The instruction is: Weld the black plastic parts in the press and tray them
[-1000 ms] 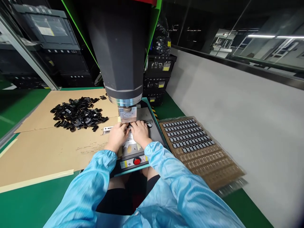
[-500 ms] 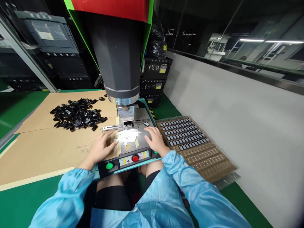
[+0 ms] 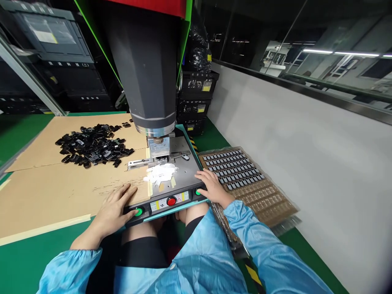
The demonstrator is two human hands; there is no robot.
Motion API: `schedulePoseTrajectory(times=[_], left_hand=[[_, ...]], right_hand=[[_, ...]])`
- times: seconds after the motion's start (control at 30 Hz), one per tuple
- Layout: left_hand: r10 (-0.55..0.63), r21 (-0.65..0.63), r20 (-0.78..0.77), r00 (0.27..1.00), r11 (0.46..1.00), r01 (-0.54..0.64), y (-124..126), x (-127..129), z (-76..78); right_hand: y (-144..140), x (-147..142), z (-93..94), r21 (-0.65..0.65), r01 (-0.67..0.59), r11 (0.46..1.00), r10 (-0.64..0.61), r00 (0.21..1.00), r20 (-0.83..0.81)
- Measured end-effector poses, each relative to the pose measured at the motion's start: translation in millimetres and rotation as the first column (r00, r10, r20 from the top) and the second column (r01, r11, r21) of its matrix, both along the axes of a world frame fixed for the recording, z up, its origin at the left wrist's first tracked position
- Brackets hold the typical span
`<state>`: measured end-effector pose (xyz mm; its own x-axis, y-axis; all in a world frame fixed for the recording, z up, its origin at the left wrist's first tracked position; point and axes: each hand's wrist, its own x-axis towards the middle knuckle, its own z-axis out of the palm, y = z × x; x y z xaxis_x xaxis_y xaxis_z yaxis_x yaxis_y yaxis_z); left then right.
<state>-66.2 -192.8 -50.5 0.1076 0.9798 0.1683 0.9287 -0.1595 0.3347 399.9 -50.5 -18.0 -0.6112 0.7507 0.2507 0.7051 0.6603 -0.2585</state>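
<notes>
The left green button [image 3: 139,212] at the machine's front edge is touched by the thumb of the left hand [image 3: 114,210], fingers spread flat on cardboard [image 3: 61,192], while the right green button [image 3: 198,192] is covered by the flat, empty right hand [image 3: 212,188].

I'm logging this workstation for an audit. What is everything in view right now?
press machine: one, grey, centre
green buttons: two, front panel ends
red button: one, panel middle
black parts: a pile, on cardboard, left
cardboard sheets: tan, left of machine
tray of small parts: brown, right of machine
dark crates: stacked, behind machine
left hand: thumb at left green button
right hand: at right green button
</notes>
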Motion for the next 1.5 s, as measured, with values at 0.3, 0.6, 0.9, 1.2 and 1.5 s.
schedulePoseTrajectory(times=[0.3, 0.6, 0.9, 1.2, 1.5], left_hand=[[0.126, 0.008, 0.012, 0.992, 0.992, -0.126, 70.7, 64.5, 6.4], [0.185, 0.006, -0.044, 0.982, 0.983, -0.185, 98.6, 104.2, 1.9], [0.217, 0.03, -0.065, 0.974, 0.976, -0.216, 94.2, 120.1, 3.7], [0.211, 0.064, 0.065, 0.975, 0.974, -0.215, 93.6, 128.8, 2.3], [0.184, 0.195, 0.279, 0.943, 0.95, -0.243, 101.3, 104.5, 13.6]], right_hand=[[22.6, -108.0, -1.1, -0.049, -0.025, 0.999, 0.024, 0.999, -0.026], [23.6, -135.4, -2.1, 0.005, -0.014, 1.0, 0.014, 1.0, 0.017], [22.4, -135.4, -6.3, 0.011, -0.022, 1.0, 0.022, 0.999, -0.033], [20.8, -134.0, -5.9, 0.014, -0.042, 0.999, 0.043, 0.993, -0.114], [41.1, -136.3, 0.0, -0.087, -0.009, 0.996, -0.023, 0.932, -0.361]])
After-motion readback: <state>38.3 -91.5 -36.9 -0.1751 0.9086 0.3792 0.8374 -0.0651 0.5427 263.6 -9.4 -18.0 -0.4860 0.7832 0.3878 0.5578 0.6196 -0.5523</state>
